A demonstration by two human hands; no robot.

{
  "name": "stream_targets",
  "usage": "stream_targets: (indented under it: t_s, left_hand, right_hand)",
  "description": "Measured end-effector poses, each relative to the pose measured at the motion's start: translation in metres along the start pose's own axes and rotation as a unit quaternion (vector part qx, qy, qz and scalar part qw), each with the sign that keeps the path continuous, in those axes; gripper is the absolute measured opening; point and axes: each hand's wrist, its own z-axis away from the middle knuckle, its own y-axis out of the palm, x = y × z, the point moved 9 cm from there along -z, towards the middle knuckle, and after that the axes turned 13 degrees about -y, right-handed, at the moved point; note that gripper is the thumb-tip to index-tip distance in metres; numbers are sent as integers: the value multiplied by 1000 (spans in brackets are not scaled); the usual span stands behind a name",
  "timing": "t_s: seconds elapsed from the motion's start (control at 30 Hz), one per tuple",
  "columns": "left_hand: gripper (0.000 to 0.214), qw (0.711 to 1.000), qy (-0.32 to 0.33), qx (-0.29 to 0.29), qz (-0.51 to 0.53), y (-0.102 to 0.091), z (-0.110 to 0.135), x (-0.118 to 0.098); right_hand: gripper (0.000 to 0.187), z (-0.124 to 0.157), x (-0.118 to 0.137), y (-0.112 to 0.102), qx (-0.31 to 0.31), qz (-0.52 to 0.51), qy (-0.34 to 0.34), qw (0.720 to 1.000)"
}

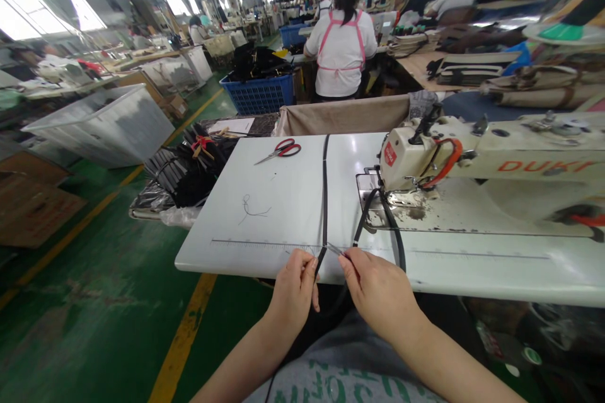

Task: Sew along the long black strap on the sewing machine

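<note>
Left grip (293, 283): pinched closed on the black strap (325, 201), which runs towards 12 o'clock across the counter (283, 201).
Right grip (380, 283): closed around slim metal snips (334, 249), apparently, tips beside the strap.
Progress: partway, I judge; more strap remains at the sewing machine (439, 151), 2 o'clock.
Counts: one machine; one scissors (287, 148), 11 o'clock; one thread tangle (255, 211), 10 o'clock; separate straps, cannot tell.

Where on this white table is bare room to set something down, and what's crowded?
Free: between loose thread and black strap; also between strap and sewing machine, behind its metal plate. Crowded: around that plate, the left hand and right hand.
</note>
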Motion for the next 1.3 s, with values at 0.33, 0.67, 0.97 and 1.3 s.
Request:
stream_targets:
  t_s: [0.33, 0.67, 0.97, 1.3]
  left_hand:
    - [65, 957, -115, 129, 232, 13, -1, 16]
    - [43, 903, -167, 166, 360, 18, 7, 9]
    - [40, 866, -203, 212, 404, 25, 8, 12]
    - [45, 854, -215, 262, 394, 35, 10, 9]
  right_hand:
    - [15, -3, -3, 12, 24, -98, 11, 995]
    - [8, -4, -7, 14, -12, -126, -14, 992]
    - [12, 0, -4, 10, -30, -142, -45, 988]
    - [15, 2, 2, 7, -30, -157, -69, 985]
